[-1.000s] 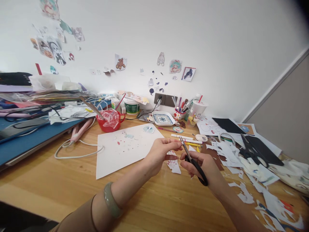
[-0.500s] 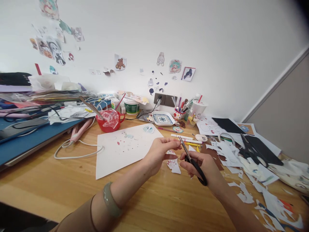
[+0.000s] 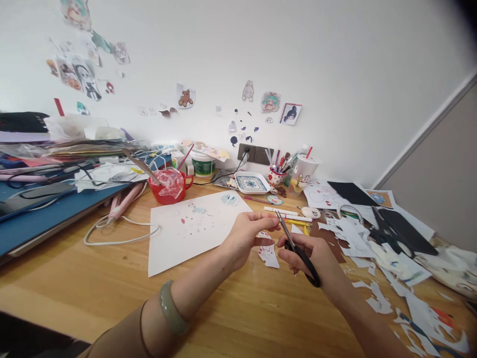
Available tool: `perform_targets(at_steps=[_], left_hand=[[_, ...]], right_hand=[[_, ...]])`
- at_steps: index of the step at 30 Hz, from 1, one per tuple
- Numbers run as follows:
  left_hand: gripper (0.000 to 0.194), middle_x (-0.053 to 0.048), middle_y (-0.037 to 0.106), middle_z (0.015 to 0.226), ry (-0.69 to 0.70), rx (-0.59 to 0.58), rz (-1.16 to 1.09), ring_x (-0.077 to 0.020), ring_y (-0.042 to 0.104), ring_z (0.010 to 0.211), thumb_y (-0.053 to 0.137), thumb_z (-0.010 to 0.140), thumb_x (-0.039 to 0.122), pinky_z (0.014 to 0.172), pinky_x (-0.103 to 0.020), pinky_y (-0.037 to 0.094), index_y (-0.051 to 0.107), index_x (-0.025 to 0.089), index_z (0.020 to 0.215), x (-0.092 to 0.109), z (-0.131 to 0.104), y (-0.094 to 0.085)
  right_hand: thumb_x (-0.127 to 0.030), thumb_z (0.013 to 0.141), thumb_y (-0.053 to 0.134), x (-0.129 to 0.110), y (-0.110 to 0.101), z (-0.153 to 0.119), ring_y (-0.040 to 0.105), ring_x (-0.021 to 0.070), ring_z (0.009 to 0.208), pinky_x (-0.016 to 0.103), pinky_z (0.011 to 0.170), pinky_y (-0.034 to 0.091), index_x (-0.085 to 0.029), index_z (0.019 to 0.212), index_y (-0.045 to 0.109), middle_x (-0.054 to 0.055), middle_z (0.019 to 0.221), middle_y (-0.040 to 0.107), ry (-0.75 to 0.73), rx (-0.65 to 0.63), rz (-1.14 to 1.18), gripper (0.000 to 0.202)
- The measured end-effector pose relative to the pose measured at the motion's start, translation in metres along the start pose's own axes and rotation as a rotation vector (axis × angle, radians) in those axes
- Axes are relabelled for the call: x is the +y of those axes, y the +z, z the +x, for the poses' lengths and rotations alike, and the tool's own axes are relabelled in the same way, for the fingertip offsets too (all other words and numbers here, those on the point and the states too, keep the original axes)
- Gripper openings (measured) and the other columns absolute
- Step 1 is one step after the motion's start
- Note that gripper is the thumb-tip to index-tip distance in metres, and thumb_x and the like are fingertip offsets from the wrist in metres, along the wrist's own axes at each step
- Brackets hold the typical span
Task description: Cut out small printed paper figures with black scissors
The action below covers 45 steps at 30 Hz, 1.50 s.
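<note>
In the head view, the right hand (image 3: 322,256) grips the black-handled scissors (image 3: 303,258), their tips at the pressed-together thumb and forefinger of the left hand (image 3: 246,236); anything pinched there is too small to tell. The scissors hang above the table (image 3: 242,318), open wood on the near side, between the white sheet's (image 3: 167,248) edge far left and paper scraps (image 3: 379,300) right.

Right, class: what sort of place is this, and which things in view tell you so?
Probably a craft desk, perhaps at home: scissors in the right hand, paper scraps strewn at the right, and cut-out pictures on the wall.
</note>
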<state>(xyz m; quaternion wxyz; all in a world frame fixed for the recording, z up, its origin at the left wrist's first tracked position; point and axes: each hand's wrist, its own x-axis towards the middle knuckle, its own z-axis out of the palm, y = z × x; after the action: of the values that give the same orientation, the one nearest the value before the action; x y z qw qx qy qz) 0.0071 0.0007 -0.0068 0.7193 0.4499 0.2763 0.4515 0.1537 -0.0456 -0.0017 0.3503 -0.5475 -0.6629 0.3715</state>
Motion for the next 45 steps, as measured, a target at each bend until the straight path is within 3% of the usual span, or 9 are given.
perform_targets(at_steps=[21, 45], left_hand=[[0.018, -0.002, 0.057, 0.075, 0.004, -0.041, 0.005, -0.0123, 0.05, 0.073, 0.065, 0.062, 0.032, 0.06, -0.023, 0.041, 0.063, 0.016, 0.07, -0.0014, 0.0002, -0.0019], [0.019, -0.003, 0.058, 0.077, 0.003, -0.052, 0.008, -0.0126, 0.05, 0.075, 0.065, 0.063, 0.032, 0.06, -0.024, 0.041, 0.062, 0.015, 0.072, -0.0021, 0.0008, -0.0028]], right_hand=[[-0.037, 0.069, 0.059, -0.004, 0.0, -0.0015, 0.04, 0.0092, 0.047, 0.02, 0.044, 0.033, -0.02, 0.073, 0.054, -0.006, 0.052, 0.043, 0.055, -0.015, 0.035, 0.018], [-0.039, 0.072, 0.057, 0.0017, -0.0017, -0.0006, 0.037, 0.0078, 0.046, 0.019, 0.043, 0.032, -0.019, 0.07, 0.053, -0.006, 0.051, 0.041, 0.016, -0.026, -0.023, 0.021]])
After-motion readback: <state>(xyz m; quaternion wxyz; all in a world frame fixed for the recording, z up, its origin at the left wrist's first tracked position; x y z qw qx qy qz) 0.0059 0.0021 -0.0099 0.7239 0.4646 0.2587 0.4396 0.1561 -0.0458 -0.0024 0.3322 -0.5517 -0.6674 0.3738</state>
